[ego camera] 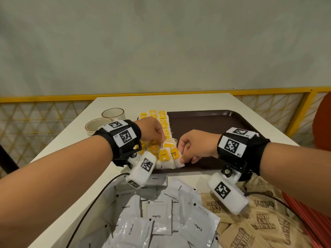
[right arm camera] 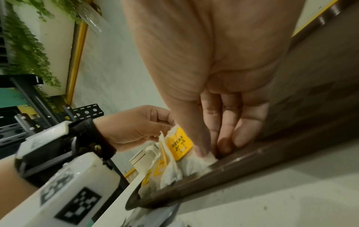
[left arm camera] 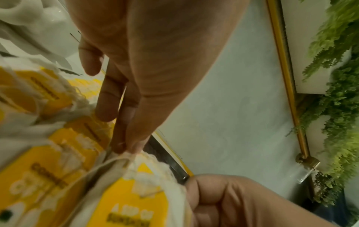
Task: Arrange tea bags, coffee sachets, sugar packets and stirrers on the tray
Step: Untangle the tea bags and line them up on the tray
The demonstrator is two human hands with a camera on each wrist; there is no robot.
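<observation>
1. Brown tray [ego camera: 211, 120] sits centre frame on the white table [ego camera: 75, 140], long axis running left to right.
2. Tea bags [ego camera: 162, 126] with yellow tags lie in overlapping rows down the tray's left end; the column runs from upper centre toward lower centre.
3. Left hand [ego camera: 152, 129] pinches the top edge of a tea bag between thumb and fingertips [left arm camera: 124, 145].
4. Right hand [ego camera: 196, 145] has its fingers [right arm camera: 246, 132] curled, thumb pressing the nearest tea bag [ego camera: 176, 157] at the tray's near rim.
5. Coffee sachets [ego camera: 161, 217] are heaped at lower centre, brown sugar packets [ego camera: 258, 222] at lower right, all off the tray.
6. Two cups [ego camera: 105, 120] stand left of the tray.
</observation>
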